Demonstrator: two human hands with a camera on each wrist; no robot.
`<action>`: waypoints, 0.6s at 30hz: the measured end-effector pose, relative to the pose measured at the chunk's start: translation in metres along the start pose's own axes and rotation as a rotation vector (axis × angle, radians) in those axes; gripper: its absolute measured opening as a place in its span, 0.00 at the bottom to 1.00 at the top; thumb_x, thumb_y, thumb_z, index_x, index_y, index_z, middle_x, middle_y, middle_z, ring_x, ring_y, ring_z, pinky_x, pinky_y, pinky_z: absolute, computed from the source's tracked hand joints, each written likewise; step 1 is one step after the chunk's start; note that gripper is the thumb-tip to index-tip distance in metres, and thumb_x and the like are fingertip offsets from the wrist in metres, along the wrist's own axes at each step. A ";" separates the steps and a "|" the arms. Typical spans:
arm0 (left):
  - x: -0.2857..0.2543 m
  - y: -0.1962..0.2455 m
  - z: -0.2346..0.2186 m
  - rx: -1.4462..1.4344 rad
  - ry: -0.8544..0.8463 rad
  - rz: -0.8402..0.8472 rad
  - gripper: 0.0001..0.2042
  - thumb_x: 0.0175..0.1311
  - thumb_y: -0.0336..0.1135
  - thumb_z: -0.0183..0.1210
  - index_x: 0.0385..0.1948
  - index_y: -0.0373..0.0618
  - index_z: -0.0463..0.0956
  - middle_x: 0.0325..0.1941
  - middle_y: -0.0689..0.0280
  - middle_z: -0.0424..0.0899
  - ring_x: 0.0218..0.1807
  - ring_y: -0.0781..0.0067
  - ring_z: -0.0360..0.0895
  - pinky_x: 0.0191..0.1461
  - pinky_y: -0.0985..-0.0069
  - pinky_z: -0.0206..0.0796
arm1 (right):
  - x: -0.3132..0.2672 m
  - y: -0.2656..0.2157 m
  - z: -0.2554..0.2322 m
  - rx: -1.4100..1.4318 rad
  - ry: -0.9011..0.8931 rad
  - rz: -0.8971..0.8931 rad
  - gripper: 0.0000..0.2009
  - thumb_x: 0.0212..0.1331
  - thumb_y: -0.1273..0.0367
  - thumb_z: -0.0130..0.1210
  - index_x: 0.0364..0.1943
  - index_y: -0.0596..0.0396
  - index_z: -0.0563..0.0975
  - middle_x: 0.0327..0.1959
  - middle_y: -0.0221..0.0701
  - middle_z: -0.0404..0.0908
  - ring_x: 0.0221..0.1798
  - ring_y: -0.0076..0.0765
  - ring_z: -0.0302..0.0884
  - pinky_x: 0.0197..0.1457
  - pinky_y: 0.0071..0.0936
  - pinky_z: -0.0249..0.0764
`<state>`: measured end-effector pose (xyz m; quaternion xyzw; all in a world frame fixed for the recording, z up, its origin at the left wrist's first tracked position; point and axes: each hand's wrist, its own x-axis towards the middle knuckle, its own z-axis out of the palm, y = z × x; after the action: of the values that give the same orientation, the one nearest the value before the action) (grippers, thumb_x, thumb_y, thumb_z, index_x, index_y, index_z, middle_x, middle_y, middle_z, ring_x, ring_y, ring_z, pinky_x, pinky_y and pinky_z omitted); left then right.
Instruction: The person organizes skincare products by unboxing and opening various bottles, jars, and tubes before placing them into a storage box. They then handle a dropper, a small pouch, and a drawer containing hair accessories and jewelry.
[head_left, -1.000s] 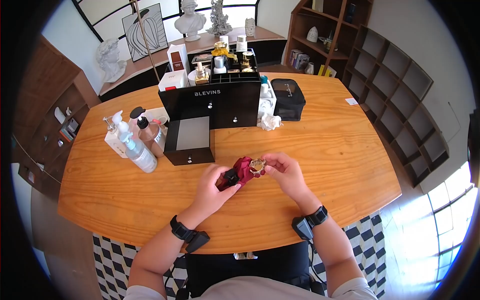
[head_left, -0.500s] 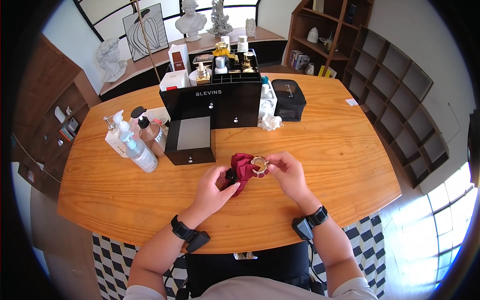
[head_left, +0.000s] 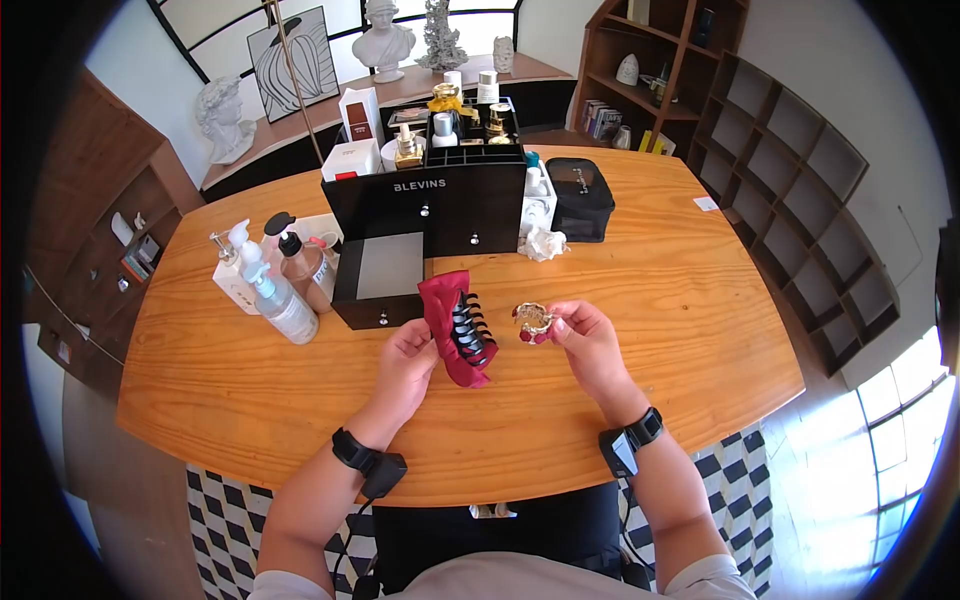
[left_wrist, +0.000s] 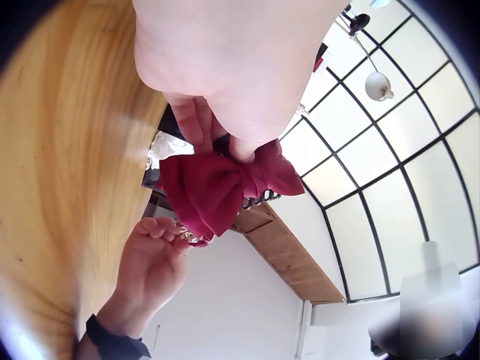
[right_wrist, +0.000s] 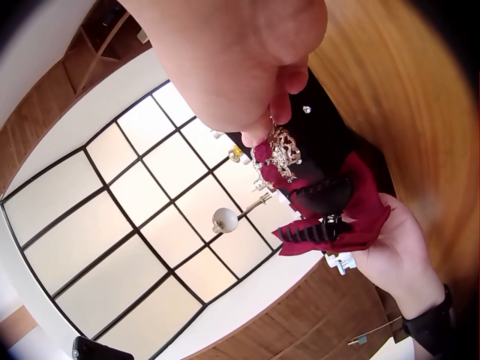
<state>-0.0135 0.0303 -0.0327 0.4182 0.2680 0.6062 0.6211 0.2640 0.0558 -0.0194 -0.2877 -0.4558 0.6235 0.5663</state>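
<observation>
My left hand [head_left: 405, 365] pinches the side of a claw hair clip [head_left: 438, 303] with a large dark red satin bow. The black teeth of the clip face right in the head view, and the bow [left_wrist: 206, 187] spreads below the fingers in the left wrist view. Between thumb and fingertips, my right hand [head_left: 593, 350] holds a curved gold openwork ornament [head_left: 534, 318] set with dark red stones. The ornament [right_wrist: 285, 152] looks lacy in the right wrist view. Both things are up over the table, side by side with a gap between them in the head view.
Ahead stands a black organizer [head_left: 470, 215] topped with cosmetics, its lower left drawer [head_left: 378, 265] pulled out. Pump bottles [head_left: 285, 305] stand left of it. To its right are crumpled white tissue [head_left: 543, 243] and a black mesh pouch [head_left: 582, 205]. The wooden table [head_left: 680, 330] lies beneath.
The hands have drawn apart. My left hand has turned the bow clip so that its teeth show, and the gold ornament has moved right, away from the bow.
</observation>
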 end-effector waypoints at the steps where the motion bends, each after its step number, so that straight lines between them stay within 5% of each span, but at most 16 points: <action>1: -0.001 0.002 0.002 -0.050 -0.031 -0.018 0.12 0.70 0.28 0.60 0.53 0.39 0.76 0.50 0.65 0.84 0.49 0.77 0.80 0.58 0.75 0.71 | -0.001 0.000 0.001 -0.012 -0.017 0.007 0.08 0.69 0.77 0.56 0.49 0.60 0.78 0.44 0.26 0.82 0.46 0.19 0.77 0.52 0.18 0.73; 5: -0.003 0.007 0.010 -0.167 -0.081 -0.076 0.13 0.70 0.28 0.60 0.54 0.40 0.76 0.52 0.65 0.84 0.52 0.74 0.81 0.59 0.72 0.73 | -0.004 -0.004 0.008 -0.086 -0.034 -0.016 0.10 0.67 0.78 0.57 0.51 0.59 0.77 0.48 0.29 0.81 0.47 0.24 0.78 0.55 0.24 0.75; 8: -0.004 0.007 0.007 -0.207 -0.068 -0.158 0.14 0.70 0.26 0.59 0.55 0.40 0.75 0.53 0.64 0.83 0.54 0.72 0.81 0.61 0.70 0.74 | -0.015 -0.019 0.029 -0.216 0.031 -0.103 0.10 0.64 0.81 0.58 0.48 0.59 0.78 0.46 0.29 0.81 0.45 0.24 0.77 0.53 0.24 0.75; 11: -0.006 0.003 0.006 -0.243 -0.092 -0.193 0.15 0.69 0.24 0.59 0.57 0.39 0.75 0.55 0.63 0.83 0.56 0.70 0.81 0.63 0.69 0.74 | -0.019 -0.021 0.032 -0.575 0.050 -0.370 0.09 0.58 0.80 0.64 0.42 0.58 0.82 0.37 0.28 0.80 0.37 0.24 0.74 0.44 0.22 0.73; 18: -0.008 0.001 0.012 -0.223 -0.110 -0.253 0.16 0.68 0.24 0.60 0.56 0.39 0.75 0.55 0.62 0.83 0.55 0.71 0.81 0.61 0.70 0.74 | -0.019 -0.017 0.033 -0.712 0.096 -0.401 0.08 0.53 0.79 0.67 0.37 0.57 0.84 0.29 0.29 0.77 0.33 0.29 0.71 0.40 0.24 0.70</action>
<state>-0.0047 0.0201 -0.0269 0.3423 0.2152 0.5251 0.7489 0.2462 0.0281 0.0071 -0.3999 -0.6632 0.2901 0.5622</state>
